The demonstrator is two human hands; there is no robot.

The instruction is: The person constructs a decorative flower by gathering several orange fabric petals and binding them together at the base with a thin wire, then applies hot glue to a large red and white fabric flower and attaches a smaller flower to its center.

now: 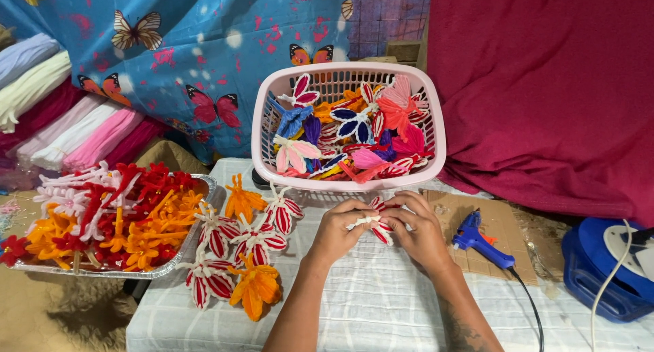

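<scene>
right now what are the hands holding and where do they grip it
Both the left hand and the right hand hold one red and white pipe-cleaner flower, fingertips pinching its white middle.

Pink basket [436,131] heaped with pipe-cleaner flowers, foil tray [178,260] of red and orange blooms, blue glue gun [479,241] on cardboard [507,222], butterfly cloth [225,45], maroon drape [545,86]

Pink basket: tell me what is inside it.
The pink basket holds a heap of pipe-cleaner butterflies in pink, blue, orange, purple and red-and-white. Lower layers and the basket floor are covered by the heap.
</scene>
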